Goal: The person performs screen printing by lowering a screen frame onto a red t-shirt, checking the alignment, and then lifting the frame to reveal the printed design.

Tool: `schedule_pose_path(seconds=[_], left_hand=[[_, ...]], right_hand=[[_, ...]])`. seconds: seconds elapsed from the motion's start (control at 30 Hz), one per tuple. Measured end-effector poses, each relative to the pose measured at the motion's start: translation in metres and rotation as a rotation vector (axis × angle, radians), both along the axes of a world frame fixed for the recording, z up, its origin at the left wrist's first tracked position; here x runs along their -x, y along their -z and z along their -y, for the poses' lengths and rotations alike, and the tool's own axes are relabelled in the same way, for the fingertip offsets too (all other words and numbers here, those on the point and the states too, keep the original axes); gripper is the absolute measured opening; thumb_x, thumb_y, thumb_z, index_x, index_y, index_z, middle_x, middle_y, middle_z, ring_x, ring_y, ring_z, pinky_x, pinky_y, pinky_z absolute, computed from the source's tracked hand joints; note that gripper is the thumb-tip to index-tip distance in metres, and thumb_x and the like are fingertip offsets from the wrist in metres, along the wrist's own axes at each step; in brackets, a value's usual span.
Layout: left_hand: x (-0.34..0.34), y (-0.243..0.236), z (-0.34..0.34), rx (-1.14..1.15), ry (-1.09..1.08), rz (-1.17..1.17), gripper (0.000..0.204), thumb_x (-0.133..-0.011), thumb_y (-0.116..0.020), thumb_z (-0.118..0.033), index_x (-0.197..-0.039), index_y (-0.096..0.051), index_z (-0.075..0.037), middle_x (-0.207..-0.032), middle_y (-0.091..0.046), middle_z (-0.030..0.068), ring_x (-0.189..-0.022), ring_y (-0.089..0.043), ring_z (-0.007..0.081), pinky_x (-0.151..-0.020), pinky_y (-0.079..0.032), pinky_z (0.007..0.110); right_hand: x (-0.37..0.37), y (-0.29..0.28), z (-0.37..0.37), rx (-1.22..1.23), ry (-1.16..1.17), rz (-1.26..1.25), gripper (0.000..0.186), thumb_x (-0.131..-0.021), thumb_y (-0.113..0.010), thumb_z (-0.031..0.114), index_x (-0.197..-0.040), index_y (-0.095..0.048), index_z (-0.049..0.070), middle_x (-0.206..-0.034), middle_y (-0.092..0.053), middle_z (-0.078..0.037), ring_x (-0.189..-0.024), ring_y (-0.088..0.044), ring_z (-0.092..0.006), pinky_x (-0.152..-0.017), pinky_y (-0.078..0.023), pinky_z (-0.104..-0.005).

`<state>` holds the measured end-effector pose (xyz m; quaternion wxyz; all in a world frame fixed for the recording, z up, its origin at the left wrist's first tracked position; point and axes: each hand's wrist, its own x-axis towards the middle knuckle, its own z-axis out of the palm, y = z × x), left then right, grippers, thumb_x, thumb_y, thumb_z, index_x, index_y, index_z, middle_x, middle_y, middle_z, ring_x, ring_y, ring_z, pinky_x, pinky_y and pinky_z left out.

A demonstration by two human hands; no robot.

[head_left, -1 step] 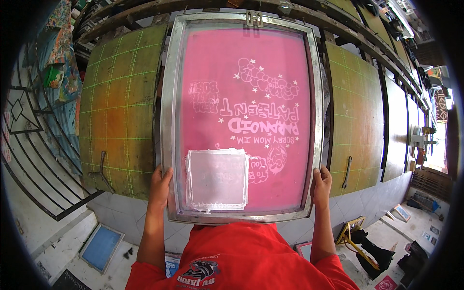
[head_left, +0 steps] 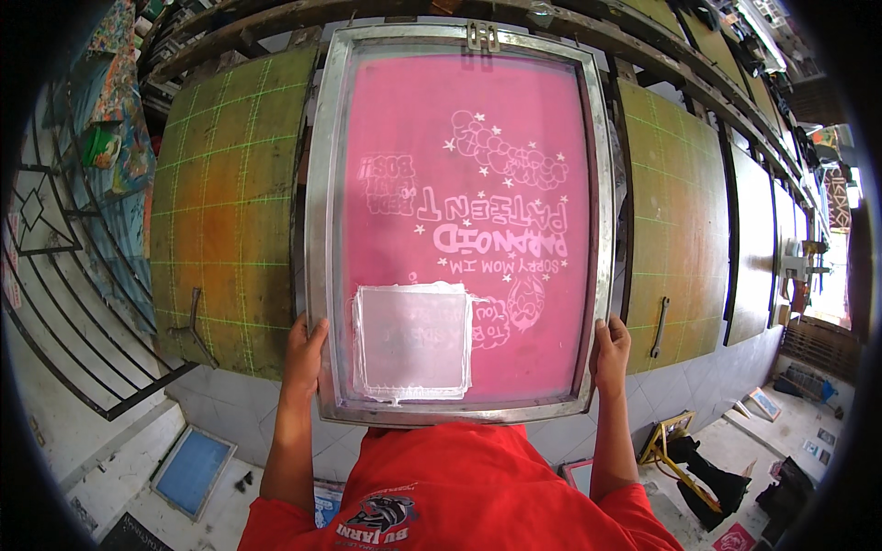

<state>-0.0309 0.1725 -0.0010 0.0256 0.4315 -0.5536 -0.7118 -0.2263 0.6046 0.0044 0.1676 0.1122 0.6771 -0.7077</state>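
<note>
A large metal-framed printing screen (head_left: 322, 230) with pink mesh fills the middle of the view. Pale mirrored lettering and stars show on the mesh, and a white taped patch (head_left: 412, 342) covers its near left part. My left hand (head_left: 301, 354) grips the frame's near left corner. My right hand (head_left: 611, 354) grips the near right corner. The screen lies over a long table of yellow-green gridded boards (head_left: 225, 211). My red shirt (head_left: 459, 477) is below the frame.
More gridded boards (head_left: 675, 220) run off to the right, with metal handles (head_left: 658, 326) at their near edge. A small blue screen frame (head_left: 193, 470) lies on the floor at lower left. A yellow stand (head_left: 669, 439) and dark cloths sit at lower right.
</note>
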Motion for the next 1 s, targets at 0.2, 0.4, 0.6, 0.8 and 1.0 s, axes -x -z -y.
schedule_pose_path(seconds=[0.2, 0.4, 0.6, 0.8, 1.0], left_hand=[[0.001, 0.000, -0.002, 0.007, -0.030, 0.030, 0.038, -0.093, -0.058, -0.020, -0.123, -0.050, 0.002, -0.110, -0.058, 0.0065, -0.100, -0.054, 0.0136, -0.090, -0.041, 0.030], [0.001, -0.001, 0.001, 0.011, 0.004, -0.001, 0.039, -0.093, -0.057, -0.019, -0.125, -0.049, 0.003, -0.113, -0.058, 0.0085, -0.102, -0.055, 0.0149, -0.091, -0.042, 0.030], [0.000, 0.001, 0.001, 0.039, 0.018, 0.027, 0.047, -0.092, -0.059, -0.024, -0.129, -0.046, 0.003, -0.117, -0.057, 0.0103, -0.104, -0.056, 0.0177, -0.091, -0.044, 0.031], [-0.001, 0.001, 0.001, 0.027, -0.009, 0.051, 0.043, -0.093, -0.057, -0.021, -0.127, -0.048, 0.003, -0.116, -0.057, 0.0089, -0.104, -0.054, 0.0157, -0.093, -0.041, 0.030], [-0.004, 0.006, 0.000, 0.011, -0.016, 0.030, 0.047, -0.093, -0.059, -0.024, -0.128, -0.046, 0.003, -0.117, -0.057, 0.0093, -0.104, -0.054, 0.0169, -0.093, -0.040, 0.030]], right_hand=[[0.000, 0.001, -0.001, 0.008, -0.005, -0.012, 0.025, -0.093, -0.052, 0.005, -0.114, -0.055, -0.008, -0.104, -0.063, -0.009, -0.094, -0.058, -0.0119, -0.085, -0.044, -0.0260], [0.000, 0.005, -0.006, 0.029, -0.007, 0.009, 0.026, -0.092, -0.051, 0.000, -0.116, -0.054, -0.009, -0.104, -0.063, -0.011, -0.094, -0.058, -0.0132, -0.086, -0.044, -0.0267], [0.000, 0.001, -0.002, -0.017, 0.011, 0.004, 0.026, -0.091, -0.052, 0.000, -0.115, -0.055, -0.010, -0.103, -0.063, -0.011, -0.091, -0.058, -0.0128, -0.082, -0.045, -0.0255], [0.000, 0.000, -0.001, 0.005, 0.032, 0.010, 0.026, -0.091, -0.053, 0.000, -0.115, -0.054, -0.010, -0.102, -0.063, -0.010, -0.091, -0.058, -0.0127, -0.081, -0.045, -0.0255], [0.000, 0.004, -0.007, -0.003, 0.026, 0.015, 0.028, -0.091, -0.054, 0.002, -0.115, -0.054, -0.011, -0.102, -0.063, -0.010, -0.091, -0.058, -0.0124, -0.082, -0.045, -0.0257]])
